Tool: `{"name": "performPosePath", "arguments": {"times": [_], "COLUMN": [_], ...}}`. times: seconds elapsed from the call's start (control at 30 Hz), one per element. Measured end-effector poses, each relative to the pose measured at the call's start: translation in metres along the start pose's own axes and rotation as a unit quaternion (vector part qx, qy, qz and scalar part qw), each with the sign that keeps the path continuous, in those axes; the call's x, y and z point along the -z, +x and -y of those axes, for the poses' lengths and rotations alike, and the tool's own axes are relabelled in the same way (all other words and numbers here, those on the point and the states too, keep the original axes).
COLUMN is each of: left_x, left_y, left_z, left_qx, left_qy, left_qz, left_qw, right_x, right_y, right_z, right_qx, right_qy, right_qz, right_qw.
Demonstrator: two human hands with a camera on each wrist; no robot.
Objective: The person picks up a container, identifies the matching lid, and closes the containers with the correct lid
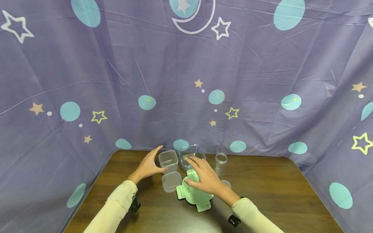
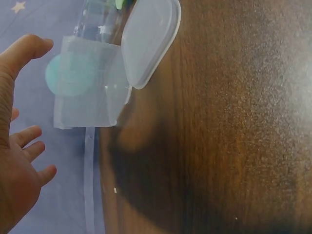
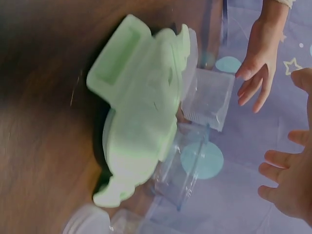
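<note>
Far left, the left hand [image 1: 148, 165] hangs in the air with thumb and fingers spread wide, pinching nothing. Its thumb is just beside the clear, square, open-topped plastic container [image 1: 170, 167], which stands upright near the back edge of the brown wooden table [image 1: 262, 191]. A careless sweep of that thumb could tip so light a box, I'd say, or shove it backward. Right in front of it lies the flat, translucent, rounded-square plastic lid [image 1: 172, 182]; if the box slides forward, it may ride up on that lid. Next along, at the back, stands the clear, blue-tinted square container [image 1: 181, 158], partly hidden by fingers. In front of it sits the pale green plastic lid with clip flaps [image 1: 193, 195]. And over that green lid, the right hand [image 1: 205, 178], fingers loosely spread, gripping nothing! A low wrist might catch a flap and spin it. Beyond it, the tall, clear cylindrical jar [image 1: 220, 164] stands near the knuckles, easily toppled by a backhand brush, with a small, round, clear lid [image 1: 226, 184] half covered by the wrist.
</note>
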State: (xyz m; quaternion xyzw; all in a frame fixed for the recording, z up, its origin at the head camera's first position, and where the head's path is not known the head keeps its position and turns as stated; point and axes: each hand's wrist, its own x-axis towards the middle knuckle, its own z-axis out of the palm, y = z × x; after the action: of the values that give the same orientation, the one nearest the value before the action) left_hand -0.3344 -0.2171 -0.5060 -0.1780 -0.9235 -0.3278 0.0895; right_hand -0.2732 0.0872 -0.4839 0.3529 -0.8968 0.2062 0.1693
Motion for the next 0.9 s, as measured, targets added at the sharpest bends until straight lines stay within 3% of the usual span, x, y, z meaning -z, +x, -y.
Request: {"name": "performPosePath", "arguments": {"times": [0.27, 0.4, 0.9], "left_x": [-0.004, -0.005, -0.011], "left_y": [0.004, 0.006, 0.010], "left_z": [0.011, 0.014, 0.024], "left_qx": [0.003, -0.001, 0.013], "left_qy": [-0.008, -0.006, 0.000], "left_qz": [0.000, 0.003, 0.015], "left_qw": [1.0000, 1.0000, 0.9998], "right_x": [-0.020, -0.029, -0.070], "right_y": [0.009, 0.013, 0.021], "right_z": [0.012, 0.016, 0.019], "right_qx": [-0.015, -0.009, 0.002], "right_qy": [0.003, -0.022, -0.089], "right_qz": [0.046, 0.057, 0.042], "right_qw": [0.9988, 0.9981, 0.9952]}}
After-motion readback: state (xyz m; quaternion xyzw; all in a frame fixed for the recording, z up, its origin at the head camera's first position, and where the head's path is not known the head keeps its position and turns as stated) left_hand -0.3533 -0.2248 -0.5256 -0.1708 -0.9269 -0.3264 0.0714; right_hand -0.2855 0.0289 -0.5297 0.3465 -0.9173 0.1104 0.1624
